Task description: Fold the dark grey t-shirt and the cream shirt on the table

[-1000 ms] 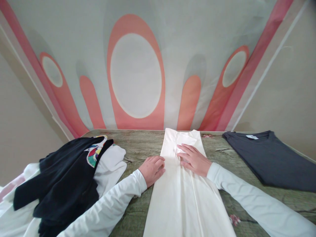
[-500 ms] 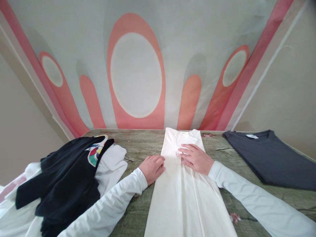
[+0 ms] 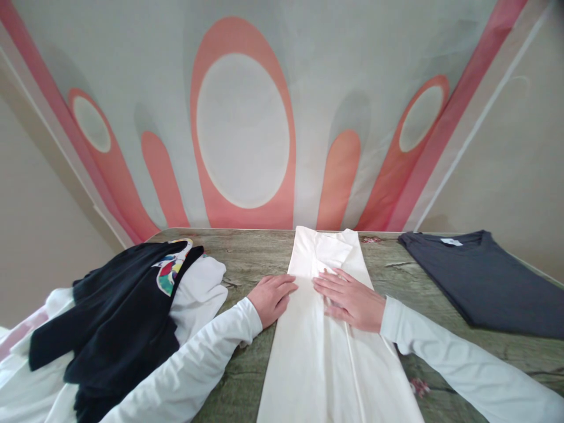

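A cream garment (image 3: 328, 358), folded into a long narrow strip, lies down the middle of the wood-patterned table (image 3: 255, 258). My left hand (image 3: 271, 296) rests flat on the strip's left edge, fingers stretched out and together. On the strip's middle my right hand (image 3: 350, 296) lies flat, fingers extended and pointing left toward the other hand. Both hands press on the fabric and hold nothing. White long sleeves cover both forearms.
A heap of clothes (image 3: 114, 317) in black, white and a colourful print lies at the left. A dark grey T-shirt (image 3: 489, 282) lies flat at the right. Behind the table hangs a wall cloth with pink ovals (image 3: 242, 129).
My right hand has slid down the strip toward me and flattened. The left hand's fingers have stretched out more over the strip's left edge.
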The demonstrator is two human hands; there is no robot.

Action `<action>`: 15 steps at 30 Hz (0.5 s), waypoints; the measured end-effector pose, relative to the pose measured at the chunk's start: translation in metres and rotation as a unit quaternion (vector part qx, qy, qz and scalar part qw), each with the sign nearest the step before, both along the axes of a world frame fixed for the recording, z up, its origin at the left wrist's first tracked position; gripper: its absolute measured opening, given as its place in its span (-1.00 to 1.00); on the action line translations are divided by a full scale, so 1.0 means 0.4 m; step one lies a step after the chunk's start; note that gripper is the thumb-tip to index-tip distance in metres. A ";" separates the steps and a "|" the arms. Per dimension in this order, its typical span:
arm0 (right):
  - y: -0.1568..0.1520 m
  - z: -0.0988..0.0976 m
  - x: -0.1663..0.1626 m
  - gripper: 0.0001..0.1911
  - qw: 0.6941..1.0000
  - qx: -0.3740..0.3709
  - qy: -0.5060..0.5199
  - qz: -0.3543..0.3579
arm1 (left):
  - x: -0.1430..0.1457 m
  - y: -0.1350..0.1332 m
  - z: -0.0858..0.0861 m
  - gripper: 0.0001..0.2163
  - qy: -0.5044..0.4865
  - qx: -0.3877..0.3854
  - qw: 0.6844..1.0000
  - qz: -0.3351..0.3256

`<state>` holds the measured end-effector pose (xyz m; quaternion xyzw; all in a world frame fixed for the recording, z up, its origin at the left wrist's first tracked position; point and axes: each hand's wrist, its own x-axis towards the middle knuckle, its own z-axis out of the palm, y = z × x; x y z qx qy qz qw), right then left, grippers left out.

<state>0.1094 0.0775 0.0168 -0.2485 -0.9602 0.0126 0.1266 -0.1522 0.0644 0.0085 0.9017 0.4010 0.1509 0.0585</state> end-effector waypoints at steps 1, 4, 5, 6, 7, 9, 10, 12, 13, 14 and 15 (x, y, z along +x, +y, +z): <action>-0.009 -0.001 0.004 -0.49 1.000 -0.005 -0.002 -0.001 | 0.000 0.000 0.001 -0.67 -0.001 -0.001 1.000 0.001; -0.027 -0.002 0.024 -0.53 1.000 -0.012 0.001 -0.001 | -0.001 0.004 0.000 -0.69 -0.006 -0.002 1.000 0.005; -0.028 -0.002 0.033 -0.57 1.000 -0.013 0.006 -0.004 | -0.001 0.007 -0.002 -0.70 -0.009 -0.001 1.000 0.005; -0.025 -0.002 0.043 -0.61 1.000 -0.015 0.016 -0.012 | -0.002 0.009 -0.005 -0.71 -0.012 0.000 1.000 0.004; -0.019 -0.004 0.055 -0.64 0.999 -0.016 0.031 -0.027 | -0.003 0.012 -0.009 -0.72 -0.014 0.001 1.000 0.003; 0.006 -0.012 0.082 -0.69 0.993 -0.009 0.076 -0.092 | -0.004 0.016 -0.016 -0.74 -0.016 0.004 1.000 0.002; 0.022 -0.019 0.096 -0.69 0.986 -0.002 0.099 -0.135 | -0.005 0.018 -0.018 -0.74 -0.015 0.005 1.000 0.003; 0.057 -0.040 0.122 -0.65 0.968 0.011 0.123 -0.217 | -0.006 0.018 -0.020 -0.74 -0.012 0.007 1.000 0.004; 0.074 -0.053 0.132 -0.61 0.963 0.014 0.116 -0.242 | -0.006 0.018 -0.020 -0.73 -0.011 0.008 1.000 0.004; 0.088 -0.065 0.140 -0.56 0.962 0.011 0.097 -0.253 | -0.007 0.017 -0.019 -0.73 -0.010 0.009 1.000 0.004; 0.099 -0.078 0.145 -0.51 0.964 0.006 0.070 -0.257 | -0.007 0.016 -0.018 -0.73 -0.008 0.011 1.000 0.004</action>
